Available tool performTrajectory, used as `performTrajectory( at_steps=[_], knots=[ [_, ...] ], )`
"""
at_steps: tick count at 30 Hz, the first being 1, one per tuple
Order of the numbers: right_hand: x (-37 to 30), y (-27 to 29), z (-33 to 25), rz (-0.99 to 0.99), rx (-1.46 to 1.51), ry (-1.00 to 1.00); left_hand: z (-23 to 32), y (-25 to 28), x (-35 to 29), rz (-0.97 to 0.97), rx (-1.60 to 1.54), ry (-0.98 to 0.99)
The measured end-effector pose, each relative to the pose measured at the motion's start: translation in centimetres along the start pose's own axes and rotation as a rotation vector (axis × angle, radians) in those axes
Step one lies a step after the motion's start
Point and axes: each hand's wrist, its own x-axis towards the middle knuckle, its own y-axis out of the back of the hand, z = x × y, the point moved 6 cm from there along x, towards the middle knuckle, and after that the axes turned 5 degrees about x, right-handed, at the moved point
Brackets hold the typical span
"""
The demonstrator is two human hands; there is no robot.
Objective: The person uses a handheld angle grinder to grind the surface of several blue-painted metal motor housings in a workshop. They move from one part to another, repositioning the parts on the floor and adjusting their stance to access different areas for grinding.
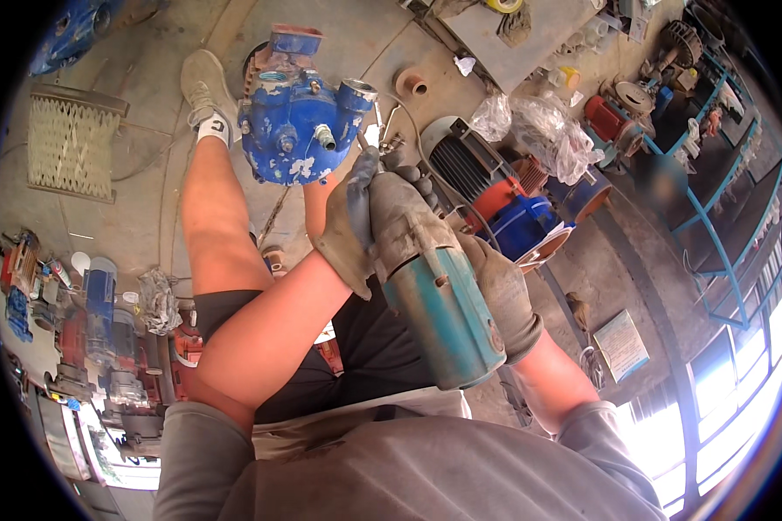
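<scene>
Gripping a teal power tool [439, 313], both gloved hands are seen near the middle of the head view. The left hand [352, 221] is wrapped in a worn grey glove, its fingers curled and pressed together around the tool's grey front section, with the palm against the tool's left side. The right hand [500, 291], also gloved, is closed around the teal cylindrical body from the right, fingers folded under it (the fingertips themselves are hidden behind the body). The tool is held tilted, its rear end toward the person's chest and its nose pointing away, past the left hand.

Just beyond the left hand's knuckles, a blue pump housing [300, 117] with chipped paint and metal ports is recorded, resting on the concrete floor [148, 217]. The tool's tip lies close to the housing's right side; whether it touches cannot be told. A bare leg runs up the left of the housing, ending in a grey shoe [202, 82].

To the right of the right hand, a red and blue electric motor [504, 204] with a ribbed grey cover is noted, and further out crumpled clear plastic [543, 130]. Farther right, a blue metal rack [721, 217] is seen. Well to the left of the left forearm, a white mesh basket [69, 143] lies on the floor.
</scene>
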Motion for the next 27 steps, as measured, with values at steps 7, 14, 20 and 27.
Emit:
performTrajectory(
  at_steps=[7, 14, 20, 27],
  knots=[
    [0.6, 0.2, 0.0, 0.082, 0.040, 0.068, 0.7, -1.2, 0.3, 0.060, -0.020, 0.020],
    [1.2, -0.3, 1.3, -0.016, 0.095, -0.051, 0.7, 0.2, 1.0, 0.038, 0.011, -0.016],
    [2.1, 2.6, -0.8, 0.033, -0.043, 0.101, 0.7, 0.7, 1.7, 0.108, -0.062, -0.021],
    [2.0, 3.9, -1.9, 0.003, -0.173, 0.160, 0.2, 0.1, 1.8, 0.023, -0.131, 0.004]
  ],
)
